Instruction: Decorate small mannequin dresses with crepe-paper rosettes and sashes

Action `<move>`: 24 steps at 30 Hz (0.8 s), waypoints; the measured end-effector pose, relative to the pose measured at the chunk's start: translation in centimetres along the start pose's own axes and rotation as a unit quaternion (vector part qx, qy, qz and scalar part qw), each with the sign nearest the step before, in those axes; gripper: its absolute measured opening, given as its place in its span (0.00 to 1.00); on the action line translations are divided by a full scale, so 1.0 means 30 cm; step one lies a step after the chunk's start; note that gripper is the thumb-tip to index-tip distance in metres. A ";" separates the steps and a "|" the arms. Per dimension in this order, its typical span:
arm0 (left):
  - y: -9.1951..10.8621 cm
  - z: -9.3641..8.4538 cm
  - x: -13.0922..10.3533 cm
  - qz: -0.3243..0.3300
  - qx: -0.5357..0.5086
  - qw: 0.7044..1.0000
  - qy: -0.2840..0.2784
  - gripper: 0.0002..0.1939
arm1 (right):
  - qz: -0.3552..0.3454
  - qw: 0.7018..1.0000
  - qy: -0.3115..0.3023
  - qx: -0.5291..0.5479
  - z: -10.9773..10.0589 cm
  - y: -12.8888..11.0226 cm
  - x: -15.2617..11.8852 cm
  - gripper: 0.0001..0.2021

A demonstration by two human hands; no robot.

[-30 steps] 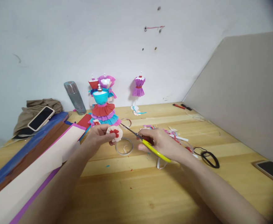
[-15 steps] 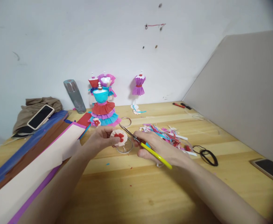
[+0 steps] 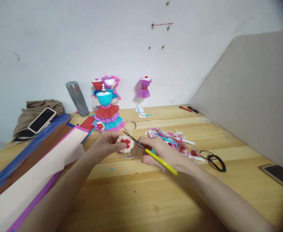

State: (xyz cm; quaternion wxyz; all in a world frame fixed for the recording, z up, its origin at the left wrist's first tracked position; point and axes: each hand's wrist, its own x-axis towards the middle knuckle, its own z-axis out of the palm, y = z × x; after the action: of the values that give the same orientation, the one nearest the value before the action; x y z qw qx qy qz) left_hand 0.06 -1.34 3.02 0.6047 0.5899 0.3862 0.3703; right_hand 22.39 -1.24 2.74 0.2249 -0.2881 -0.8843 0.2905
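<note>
Between the thumb and fingers of my left hand (image 3: 108, 145) is a round, cream paper flower (image 3: 131, 145) with a red centre. My right hand (image 3: 156, 151) is closed round yellow-handled scissors (image 3: 159, 161). Their blades reach left over the flower's upper right edge; whether they touch it I cannot tell. Behind my left hand stands a mini dress form (image 3: 107, 111) in a tiered turquoise, red and purple paper dress, with a similar flower (image 3: 100, 126) low on its skirt. A roll of tape (image 3: 129, 157) lies partly hidden beneath the held flower.
Coloured paper scraps (image 3: 177, 141) are heaped right of my right hand, near a black cord loop (image 3: 216, 162). Crepe paper sheets (image 3: 42, 158) lie at left, with a phone (image 3: 42, 120) and a bottle (image 3: 77, 99) behind. A purple-dressed form (image 3: 144, 88) stands at the wall.
The flower in my left hand has moved slightly right and turned, so its face shows more fully. The scissor blades now lie closer over its upper edge.
</note>
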 end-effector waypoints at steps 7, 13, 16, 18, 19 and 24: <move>-0.011 -0.007 0.001 0.002 -0.002 1.000 -0.010 0.16 | 0.025 0.999 0.003 -0.037 -0.003 -0.003 -0.002 0.29; -0.001 -0.003 -0.003 0.005 -0.001 1.000 -0.010 0.16 | 0.025 0.999 -0.006 -0.045 -0.007 -0.007 0.001 0.28; 0.002 0.000 -0.003 0.001 0.001 1.000 -0.013 0.16 | 0.013 0.999 -0.001 -0.038 -0.006 -0.005 0.001 0.29; 0.001 0.001 -0.003 0.001 0.000 1.000 -0.015 0.16 | 0.012 0.999 0.000 -0.036 -0.006 -0.003 0.000 0.29; 0.000 0.001 -0.002 0.001 0.000 1.000 -0.016 0.15 | 0.016 0.999 -0.001 -0.037 -0.006 -0.003 -0.001 0.28; -0.005 -0.005 -0.001 0.005 -0.003 1.000 -0.022 0.15 | 0.044 0.997 0.004 -0.059 -0.006 -0.003 -0.002 0.26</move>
State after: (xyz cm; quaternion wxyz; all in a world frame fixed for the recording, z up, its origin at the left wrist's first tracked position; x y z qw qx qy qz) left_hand -0.08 -1.31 2.86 0.6125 0.5981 0.3690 0.3617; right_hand 22.49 -1.27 2.91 0.1982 -0.3404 -0.8855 0.2464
